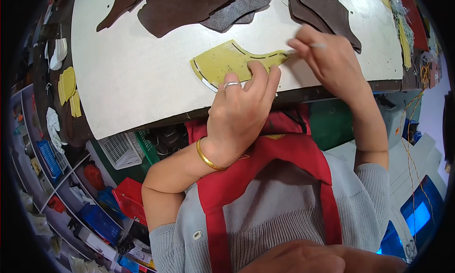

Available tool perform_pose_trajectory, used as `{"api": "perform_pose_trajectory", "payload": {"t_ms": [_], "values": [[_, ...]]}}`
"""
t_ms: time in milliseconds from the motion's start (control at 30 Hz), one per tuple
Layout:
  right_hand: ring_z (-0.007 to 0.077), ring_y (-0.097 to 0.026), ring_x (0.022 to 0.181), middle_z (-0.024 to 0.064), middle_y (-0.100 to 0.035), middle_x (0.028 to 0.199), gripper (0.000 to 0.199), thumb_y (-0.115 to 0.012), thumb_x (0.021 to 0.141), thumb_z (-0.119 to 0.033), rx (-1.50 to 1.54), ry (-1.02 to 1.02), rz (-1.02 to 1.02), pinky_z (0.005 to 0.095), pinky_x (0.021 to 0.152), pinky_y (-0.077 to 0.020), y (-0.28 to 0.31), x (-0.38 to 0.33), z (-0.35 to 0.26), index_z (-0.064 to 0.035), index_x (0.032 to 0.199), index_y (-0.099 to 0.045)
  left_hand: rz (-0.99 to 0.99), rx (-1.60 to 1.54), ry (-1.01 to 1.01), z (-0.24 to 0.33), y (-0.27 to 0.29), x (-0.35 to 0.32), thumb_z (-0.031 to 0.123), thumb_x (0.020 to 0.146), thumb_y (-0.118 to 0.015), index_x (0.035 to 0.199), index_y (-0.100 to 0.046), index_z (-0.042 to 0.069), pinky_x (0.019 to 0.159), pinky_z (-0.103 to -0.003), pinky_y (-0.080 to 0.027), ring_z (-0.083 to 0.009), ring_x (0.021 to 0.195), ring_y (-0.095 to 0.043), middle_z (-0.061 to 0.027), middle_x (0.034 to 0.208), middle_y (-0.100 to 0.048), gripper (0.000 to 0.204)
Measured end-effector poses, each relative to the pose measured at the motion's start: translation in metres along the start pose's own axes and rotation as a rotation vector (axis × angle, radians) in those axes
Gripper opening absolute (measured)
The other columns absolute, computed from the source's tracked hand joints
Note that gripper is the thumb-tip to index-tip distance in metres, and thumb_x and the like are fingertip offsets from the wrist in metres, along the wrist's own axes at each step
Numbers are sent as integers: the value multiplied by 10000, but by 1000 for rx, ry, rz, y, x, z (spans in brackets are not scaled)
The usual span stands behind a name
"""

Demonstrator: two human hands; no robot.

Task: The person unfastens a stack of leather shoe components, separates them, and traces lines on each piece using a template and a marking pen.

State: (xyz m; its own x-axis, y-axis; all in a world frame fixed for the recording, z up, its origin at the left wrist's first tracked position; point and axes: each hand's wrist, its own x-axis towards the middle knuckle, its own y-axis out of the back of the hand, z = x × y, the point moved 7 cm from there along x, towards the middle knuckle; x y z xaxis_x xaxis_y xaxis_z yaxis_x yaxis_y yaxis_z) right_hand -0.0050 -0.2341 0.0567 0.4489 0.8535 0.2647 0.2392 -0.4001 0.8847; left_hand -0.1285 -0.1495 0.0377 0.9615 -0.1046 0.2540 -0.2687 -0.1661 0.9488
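A yellow pattern template [219, 61] with dark slots along its edges lies near the front edge of the white board. A sliver of white shows beneath its lower left edge. My left hand [241, 100], with a ring and a gold bangle, presses the template down, fingertips spread on its lower side. My right hand [334, 60] pinches a slim pale pen-like tool [319, 45], slanting down to the template's narrow right end. Motion blurs the fingers and the tool's tip, so whether the tip touches is hard to see.
Dark brown leather pieces [182, 10] are stacked at the back, with more brown leather [322, 12] at the back right. The white board [128, 83] covers the table. Yellow pieces [67, 86] and white gloves [54, 128] lie left; loose cords [417, 98] hang right.
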Motion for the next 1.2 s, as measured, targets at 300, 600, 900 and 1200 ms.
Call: {"api": "perform_pose_trajectory", "payload": {"t_ms": [300, 600, 900, 1200], "values": [[376, -683, 772, 169, -668, 755, 214, -594, 985, -240, 345, -192, 151, 499, 673, -523, -7, 21, 4, -38, 935, -643, 176, -130, -41, -13, 4, 1, 168, 823, -643, 1094, -713, 170, 498, -253, -451, -182, 693, -547, 9, 1006, -636, 280], [189, -682, 818, 80, -696, 813, 213, -752, 866, -232, 376, -379, -107, 348, 729, -535, -5, -5, 16, -32, 853, -679, 331, -374, -62, -53, -4, 11, 114, 791, -686, 1064, -674, 54, 705, -360, -526, -259, 842, -609, -74, 1013, -647, 280], [69, -634, 800, 7, -712, 895, 189, -690, 997, -177, 513, -536, 516, 237, 734, -518, 51, -52, 84, -44, 1119, -745, 109, -426, 24, -77, -14, -21, 48, 804, -742, 1114, -650, 36, 865, -426, -524, -323, 971, -622, -115, 1050, -649, 324], [87, -687, 722, 52, -692, 747, 171, -693, 971, -140, 747, -723, -225, 265, 647, -549, -37, -15, -1, 4, 1059, -719, 302, -650, 45, -68, -4, -49, -9, 765, -758, 1015, -693, 28, 787, -388, -587, -311, 969, -692, -107, 1022, -696, 261]]}}
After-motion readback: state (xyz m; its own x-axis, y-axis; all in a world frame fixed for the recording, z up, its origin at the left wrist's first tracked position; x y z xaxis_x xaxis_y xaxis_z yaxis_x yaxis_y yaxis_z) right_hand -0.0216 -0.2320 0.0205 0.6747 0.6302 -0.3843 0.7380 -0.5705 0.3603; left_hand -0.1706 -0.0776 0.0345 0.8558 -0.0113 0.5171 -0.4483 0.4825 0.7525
